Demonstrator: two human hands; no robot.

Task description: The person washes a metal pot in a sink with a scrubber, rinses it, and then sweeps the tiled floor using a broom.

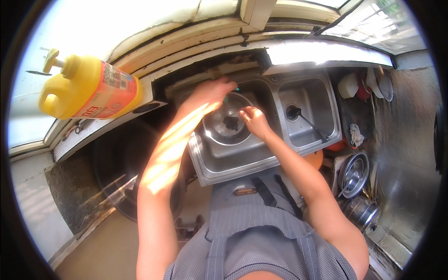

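A round metal basin [229, 136] rests in the larger bowl of a stainless steel double sink [245, 164], with water and a dark clump [231, 123] inside. My left hand [218, 91] reaches over the basin's far left edge; a small piece of green [237, 89] shows by its fingertips, and whether the hand grips it I cannot tell. At the basin's right rim is my right hand [253, 119], fingers bent together; anything between them is too small to make out. The tap is not clearly visible.
A yellow pump bottle [91, 87] stands on the left sill. The smaller sink bowl [308, 101] holds a dark-headed, long-handled tool [311, 123]. Ladles and scoops [372, 84] hang at the right, above a grey cloth [356, 135], metal bowls [355, 175] and a metal pot [362, 211].
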